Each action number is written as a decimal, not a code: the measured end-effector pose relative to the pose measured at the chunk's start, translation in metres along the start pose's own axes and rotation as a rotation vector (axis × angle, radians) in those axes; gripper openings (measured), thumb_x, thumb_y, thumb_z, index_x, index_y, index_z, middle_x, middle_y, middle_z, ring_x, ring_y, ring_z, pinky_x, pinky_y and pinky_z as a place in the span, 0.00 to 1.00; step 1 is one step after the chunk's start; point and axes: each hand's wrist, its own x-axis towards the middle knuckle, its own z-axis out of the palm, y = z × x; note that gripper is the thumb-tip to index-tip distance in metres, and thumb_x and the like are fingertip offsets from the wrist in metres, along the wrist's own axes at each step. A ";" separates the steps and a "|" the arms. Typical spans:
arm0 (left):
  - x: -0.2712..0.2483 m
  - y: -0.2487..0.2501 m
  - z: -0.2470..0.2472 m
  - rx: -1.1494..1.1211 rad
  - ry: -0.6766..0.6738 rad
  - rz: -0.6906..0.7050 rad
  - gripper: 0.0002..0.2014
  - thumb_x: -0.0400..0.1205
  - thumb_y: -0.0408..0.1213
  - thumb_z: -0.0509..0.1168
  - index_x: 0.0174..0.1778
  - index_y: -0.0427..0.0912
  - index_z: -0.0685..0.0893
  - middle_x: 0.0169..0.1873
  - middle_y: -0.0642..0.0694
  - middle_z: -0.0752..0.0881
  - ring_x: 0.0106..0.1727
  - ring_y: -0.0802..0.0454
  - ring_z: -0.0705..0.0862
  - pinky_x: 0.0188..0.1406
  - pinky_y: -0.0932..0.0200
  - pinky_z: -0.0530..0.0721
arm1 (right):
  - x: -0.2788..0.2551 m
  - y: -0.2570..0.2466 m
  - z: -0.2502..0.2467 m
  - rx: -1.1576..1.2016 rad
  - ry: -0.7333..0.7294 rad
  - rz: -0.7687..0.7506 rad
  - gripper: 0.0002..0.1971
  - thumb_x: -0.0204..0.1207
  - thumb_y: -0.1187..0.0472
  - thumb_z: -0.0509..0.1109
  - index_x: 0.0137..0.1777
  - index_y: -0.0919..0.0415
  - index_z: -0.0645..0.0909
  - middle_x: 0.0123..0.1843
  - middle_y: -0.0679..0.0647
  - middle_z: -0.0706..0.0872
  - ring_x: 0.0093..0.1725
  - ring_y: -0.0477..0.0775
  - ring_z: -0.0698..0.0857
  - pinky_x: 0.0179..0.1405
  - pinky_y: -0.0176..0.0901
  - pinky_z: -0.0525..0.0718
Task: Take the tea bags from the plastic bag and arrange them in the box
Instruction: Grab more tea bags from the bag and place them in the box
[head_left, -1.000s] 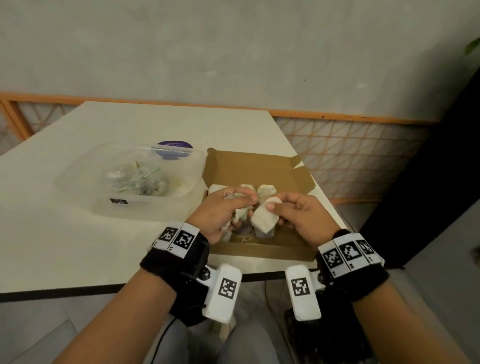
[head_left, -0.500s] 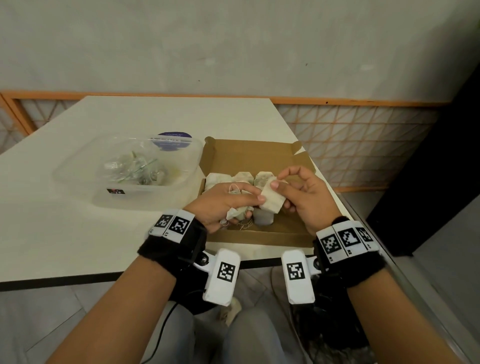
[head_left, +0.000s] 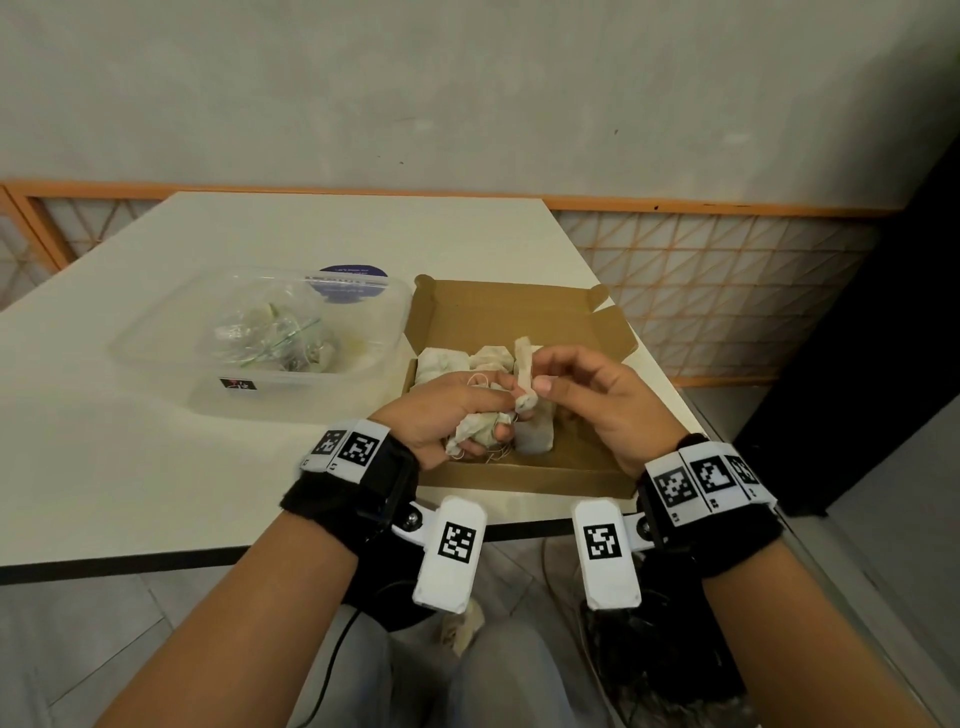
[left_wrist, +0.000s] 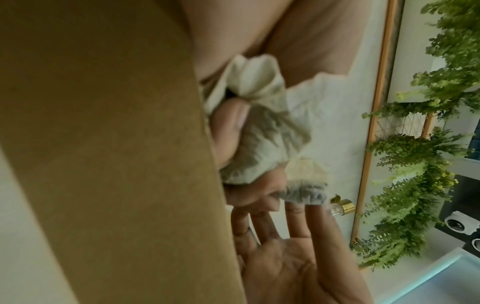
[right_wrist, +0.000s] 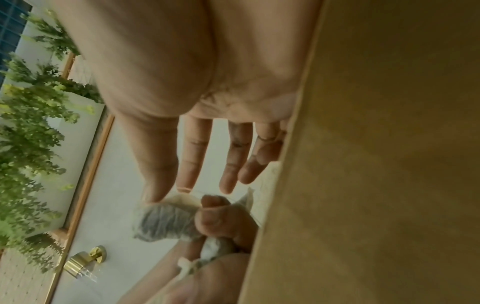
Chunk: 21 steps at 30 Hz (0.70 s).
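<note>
An open brown cardboard box (head_left: 566, 470) lies near the table's front edge with a few white tea bags (head_left: 441, 361) along its far side and one tea bag (head_left: 535, 439) near the front. My left hand (head_left: 447, 410) hovers over the box and clutches a bunch of tea bags (head_left: 475, 431) with loose strings, also seen crumpled in the left wrist view (left_wrist: 262, 127). My right hand (head_left: 592, 389) pinches one upright tea bag (head_left: 523, 371) between thumb and forefinger, its other fingers spread. My left fingertips touch that bag's lower end (right_wrist: 161, 222).
A clear plastic tub (head_left: 291, 384) left of the box holds the crumpled plastic bag (head_left: 270, 338) with more tea bags. A purple-labelled lid (head_left: 353, 275) lies behind it. The table edge (head_left: 208, 558) runs just in front of the box; an orange lattice rail (head_left: 727, 275) stands to the right.
My right hand has turned the single tea bag from lying slanted to standing upright and lifted it a little. The left hand still holds its bunch over the box.
</note>
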 end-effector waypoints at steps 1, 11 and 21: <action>0.000 0.000 0.000 0.009 -0.002 -0.004 0.05 0.83 0.27 0.60 0.43 0.40 0.78 0.35 0.46 0.80 0.23 0.60 0.76 0.09 0.73 0.62 | 0.000 0.000 -0.001 0.015 -0.006 0.017 0.12 0.73 0.73 0.67 0.52 0.57 0.81 0.45 0.49 0.83 0.39 0.33 0.83 0.37 0.23 0.77; -0.002 0.001 0.000 -0.012 0.037 -0.018 0.04 0.83 0.32 0.62 0.45 0.41 0.82 0.32 0.42 0.79 0.23 0.57 0.73 0.09 0.72 0.63 | 0.006 0.002 -0.003 0.172 0.035 0.139 0.15 0.53 0.52 0.83 0.37 0.59 0.88 0.36 0.55 0.86 0.33 0.49 0.80 0.33 0.36 0.80; -0.036 0.005 -0.032 -0.647 0.017 0.247 0.06 0.77 0.33 0.66 0.49 0.43 0.81 0.38 0.48 0.83 0.28 0.60 0.78 0.15 0.72 0.67 | 0.006 -0.008 0.003 -0.176 0.135 0.225 0.06 0.67 0.62 0.76 0.39 0.64 0.85 0.29 0.52 0.81 0.24 0.43 0.72 0.20 0.28 0.71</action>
